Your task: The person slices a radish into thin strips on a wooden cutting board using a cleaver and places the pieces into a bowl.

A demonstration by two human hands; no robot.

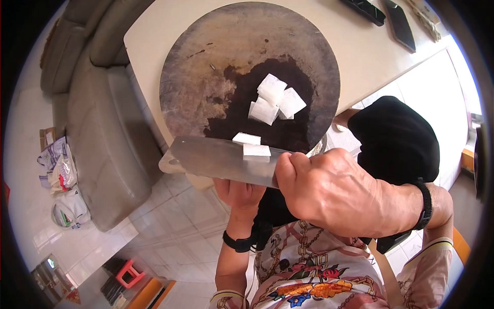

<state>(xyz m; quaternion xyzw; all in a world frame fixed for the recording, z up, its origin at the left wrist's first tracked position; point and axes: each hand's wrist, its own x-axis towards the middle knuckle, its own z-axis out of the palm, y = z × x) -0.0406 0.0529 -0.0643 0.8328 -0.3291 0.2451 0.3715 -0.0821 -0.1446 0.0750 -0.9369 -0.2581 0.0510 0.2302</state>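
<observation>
On the table is a round wooden board, and at its near edge is the cleaver, whose handle the right hand holds in a closed grip. The left hand is partly hidden below the blade, so its grip I cannot tell. A small pile of white pieces lies on the board, and two more pieces are at the blade.

Grey sofa on the left, tiled floor around it. Printed bag just beside the sofa, clear bag next to that. Red stool lower left, near some wooden furniture. Desk: black tray, dark slab, pale bundle at the far right corner, contents too small to tell.
</observation>
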